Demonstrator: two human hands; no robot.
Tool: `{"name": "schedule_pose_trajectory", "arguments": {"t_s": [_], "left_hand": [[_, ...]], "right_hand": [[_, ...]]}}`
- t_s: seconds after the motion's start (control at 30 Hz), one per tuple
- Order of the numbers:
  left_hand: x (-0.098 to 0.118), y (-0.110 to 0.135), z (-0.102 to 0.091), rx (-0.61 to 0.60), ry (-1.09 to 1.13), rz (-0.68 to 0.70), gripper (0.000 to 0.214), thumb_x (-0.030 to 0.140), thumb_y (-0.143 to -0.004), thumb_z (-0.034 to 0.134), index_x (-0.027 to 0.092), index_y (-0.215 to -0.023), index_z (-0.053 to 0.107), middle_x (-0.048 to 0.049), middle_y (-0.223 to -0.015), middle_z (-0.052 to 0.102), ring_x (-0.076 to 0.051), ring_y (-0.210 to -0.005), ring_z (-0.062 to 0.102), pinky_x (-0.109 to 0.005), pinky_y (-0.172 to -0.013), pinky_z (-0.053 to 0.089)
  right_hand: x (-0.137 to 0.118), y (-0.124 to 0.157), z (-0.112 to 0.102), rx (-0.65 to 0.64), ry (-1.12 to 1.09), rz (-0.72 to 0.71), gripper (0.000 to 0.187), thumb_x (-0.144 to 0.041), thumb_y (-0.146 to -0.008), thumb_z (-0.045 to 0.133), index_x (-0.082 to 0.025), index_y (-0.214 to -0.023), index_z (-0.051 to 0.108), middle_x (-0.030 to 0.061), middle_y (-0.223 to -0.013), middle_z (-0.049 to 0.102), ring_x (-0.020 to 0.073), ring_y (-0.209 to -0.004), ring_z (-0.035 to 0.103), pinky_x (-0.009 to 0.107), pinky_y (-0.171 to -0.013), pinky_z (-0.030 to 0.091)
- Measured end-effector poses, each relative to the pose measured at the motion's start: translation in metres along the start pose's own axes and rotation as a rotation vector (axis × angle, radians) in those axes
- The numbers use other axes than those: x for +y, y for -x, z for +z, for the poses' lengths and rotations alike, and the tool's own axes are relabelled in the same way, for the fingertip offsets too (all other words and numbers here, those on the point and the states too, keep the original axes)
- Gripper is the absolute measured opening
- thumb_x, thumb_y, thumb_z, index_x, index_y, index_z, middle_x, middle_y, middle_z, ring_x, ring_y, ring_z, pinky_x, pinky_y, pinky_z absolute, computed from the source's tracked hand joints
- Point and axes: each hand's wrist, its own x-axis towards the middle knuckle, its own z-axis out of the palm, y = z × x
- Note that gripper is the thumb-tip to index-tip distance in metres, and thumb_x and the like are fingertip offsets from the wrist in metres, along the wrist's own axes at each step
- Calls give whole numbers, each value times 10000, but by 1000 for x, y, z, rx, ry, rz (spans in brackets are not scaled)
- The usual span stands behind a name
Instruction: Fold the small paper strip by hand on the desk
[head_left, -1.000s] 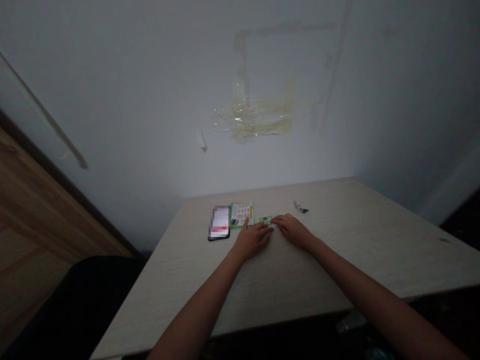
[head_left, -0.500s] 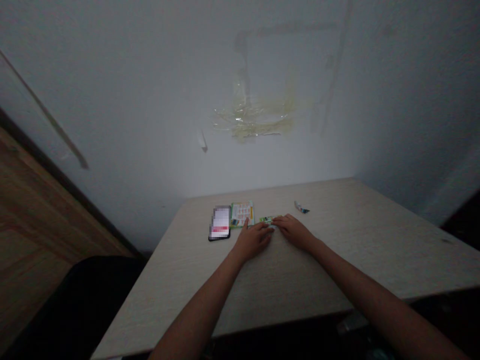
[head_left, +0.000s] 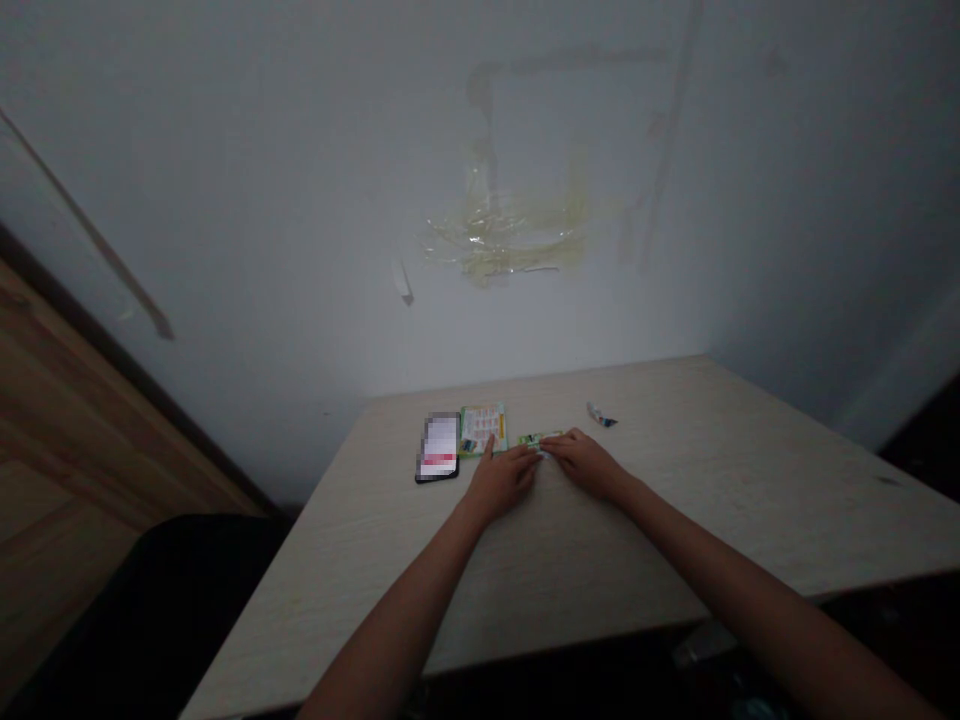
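Both bare forearms (head_left: 420, 600) reach forward, angled inward; left hand (head_left: 502, 482) and right hand (head_left: 589, 465) lie palm down, fingertips (head_left: 553, 442) seemingly near touching.

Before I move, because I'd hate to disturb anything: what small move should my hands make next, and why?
With the left hand, perhaps lift the finger that overlaps the card. The right hand covers part of the green strip, and the left is close by, so sliding there might drag the card too.
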Motion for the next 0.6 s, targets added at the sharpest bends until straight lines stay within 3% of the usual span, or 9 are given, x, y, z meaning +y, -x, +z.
{"name": "schedule_pose_trajectory", "arguments": {"t_s": [0.37,0.6], "left_hand": [[0,1,-4,94,-139,-24,384,298,-889,528,381,-1260,579,14,-1320,627,-299,-1383,372,-733,-1124,9],[-3,1,-4,153,-167,-77,353,299,-882,526,360,-1220,608,-6,-1298,641,-317,-1380,370,-738,-1122,-7]], "right_hand": [[-1,1,-3,1,8,35,414,-149,-902,472,-245,-1277,619,33,-1264,660,208,-1096,540,384,-990,464],[-1,2,-2,-5,2,45,432,-147,-897,472,-255,-1295,604,25,-1275,653,205,-1105,534,383,-1004,459]]}}
